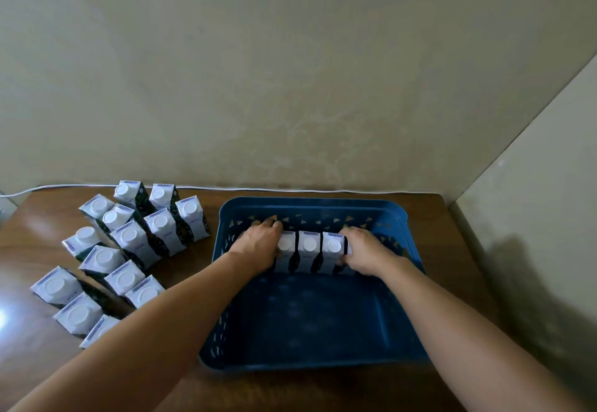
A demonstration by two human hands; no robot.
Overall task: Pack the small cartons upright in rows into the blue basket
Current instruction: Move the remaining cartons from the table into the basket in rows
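A blue basket (310, 204) with small cut-outs in its walls stands on the wooden table. Inside it, towards the far wall, three small white-topped cartons (309, 250) stand upright side by side in a row. My left hand (260, 243) holds the left end of the row, fingers curled round the leftmost carton (286, 248). At the right end my right hand (363, 251) grips the rightmost carton (332, 250). More may be hidden under the hands. The near half of the basket floor holds nothing.
Several more cartons (129, 240) stand upright in a loose cluster on the table (452, 250) left of the basket. A white cable (290, 189) runs along the table's far edge against the wall. Another wall rises on the right.
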